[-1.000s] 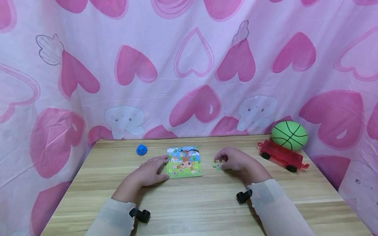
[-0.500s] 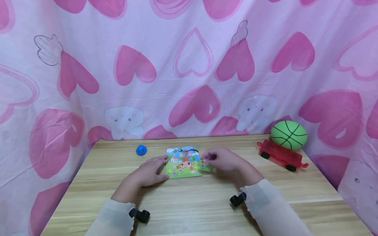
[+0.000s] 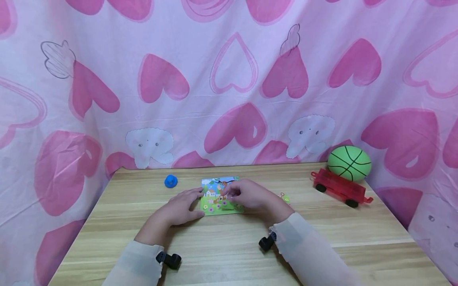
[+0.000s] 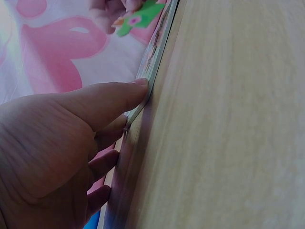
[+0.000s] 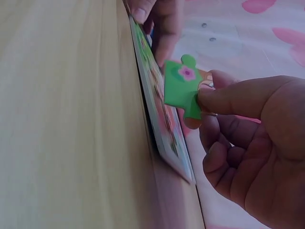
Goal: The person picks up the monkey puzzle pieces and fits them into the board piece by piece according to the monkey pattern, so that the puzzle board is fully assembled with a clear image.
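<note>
A square puzzle board with a monkey picture lies on the table. My left hand rests along its left side, thumb at the near corner and fingertips by the upper left edge. In the left wrist view the thumb lies extended against the board's rim. Over the board, my right hand pinches a green puzzle piece with a pink flower between thumb and fingers. That piece is held tilted, apart from the board in the right wrist view. Another puzzle piece, partly hidden by my right forearm, lies to the right.
A small blue toy sits left of the board, towards the back. At the back right stand a red toy wagon and a green ball. A pink heart-patterned curtain hangs behind the wooden table.
My right hand has carried the green puzzle piece leftward from the table to over the board, exposing another piece at the right. My left hand stays at the board's edge.
</note>
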The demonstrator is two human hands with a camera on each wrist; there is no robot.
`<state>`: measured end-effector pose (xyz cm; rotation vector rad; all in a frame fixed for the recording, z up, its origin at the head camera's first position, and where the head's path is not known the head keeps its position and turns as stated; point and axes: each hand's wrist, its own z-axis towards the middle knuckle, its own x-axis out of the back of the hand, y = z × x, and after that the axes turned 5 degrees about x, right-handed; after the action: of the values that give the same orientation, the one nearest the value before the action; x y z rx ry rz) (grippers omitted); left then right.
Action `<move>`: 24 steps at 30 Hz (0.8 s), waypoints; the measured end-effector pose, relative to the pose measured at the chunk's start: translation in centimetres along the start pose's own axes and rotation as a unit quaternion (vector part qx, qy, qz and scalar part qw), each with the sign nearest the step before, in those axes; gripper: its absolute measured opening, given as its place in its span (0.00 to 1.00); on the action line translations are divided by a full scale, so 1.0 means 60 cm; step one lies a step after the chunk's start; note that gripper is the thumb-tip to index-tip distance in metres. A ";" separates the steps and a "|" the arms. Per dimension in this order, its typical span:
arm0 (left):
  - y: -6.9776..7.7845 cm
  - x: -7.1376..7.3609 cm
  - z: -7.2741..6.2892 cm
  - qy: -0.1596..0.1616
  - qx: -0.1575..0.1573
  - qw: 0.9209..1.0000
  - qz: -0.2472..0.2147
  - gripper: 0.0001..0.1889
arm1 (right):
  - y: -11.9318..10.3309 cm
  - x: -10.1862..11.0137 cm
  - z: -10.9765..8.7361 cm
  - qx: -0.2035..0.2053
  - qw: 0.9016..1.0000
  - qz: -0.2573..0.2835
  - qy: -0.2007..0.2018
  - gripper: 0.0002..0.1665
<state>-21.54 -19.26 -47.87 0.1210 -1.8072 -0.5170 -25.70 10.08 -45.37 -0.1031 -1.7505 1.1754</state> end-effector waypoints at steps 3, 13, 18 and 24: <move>0.000 0.000 0.000 0.000 0.000 1.000 -0.001 0.40 | -0.009 -0.008 0.011 -0.007 1.000 -0.008 -0.007 0.13; 0.001 0.004 -0.001 -0.001 -0.003 1.000 -0.006 0.40 | -0.015 -0.029 0.040 -0.018 1.000 -0.001 -0.018 0.13; 0.002 0.004 -0.002 0.000 -0.001 1.000 -0.006 0.40 | -0.009 -0.035 0.044 -0.022 1.000 -0.009 -0.011 0.14; 0.001 0.001 -0.002 0.002 -0.001 1.000 -0.007 0.40 | -0.004 -0.036 0.044 -0.001 0.999 -0.040 -0.025 0.16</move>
<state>-21.46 -19.26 -47.74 0.1335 -1.8040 -0.5275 -26.47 7.04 -46.73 -0.0045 -1.7842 1.1256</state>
